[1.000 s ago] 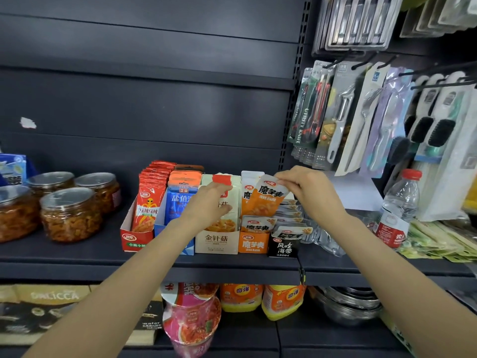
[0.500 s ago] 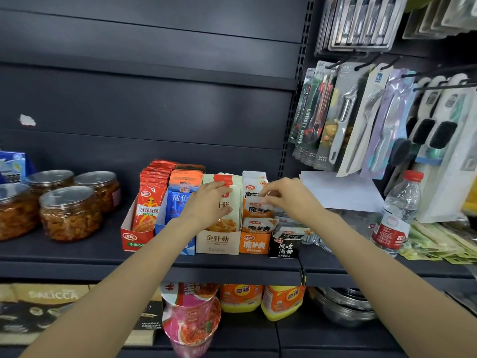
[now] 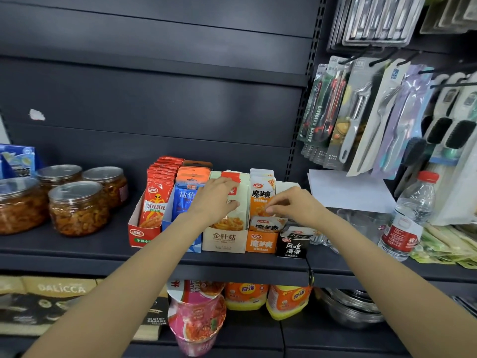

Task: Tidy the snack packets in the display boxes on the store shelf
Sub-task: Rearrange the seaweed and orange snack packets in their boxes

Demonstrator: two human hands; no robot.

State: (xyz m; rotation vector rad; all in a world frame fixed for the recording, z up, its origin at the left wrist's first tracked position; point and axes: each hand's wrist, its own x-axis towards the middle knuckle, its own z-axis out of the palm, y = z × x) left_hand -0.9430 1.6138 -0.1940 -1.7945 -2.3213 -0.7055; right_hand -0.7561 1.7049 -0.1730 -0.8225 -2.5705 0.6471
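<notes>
Orange packet (image 3: 261,200) now lowered into orange box (image 3: 260,244) — right hand (image 3: 296,206) pinching it, left hand (image 3: 215,200) spread on cream packets (image 3: 238,202).

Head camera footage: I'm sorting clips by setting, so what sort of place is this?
Most likely a small shop aisle: snack packets in display boxes on a dark metal shelf, and carded kitchen tools hanging on pegs.
</notes>
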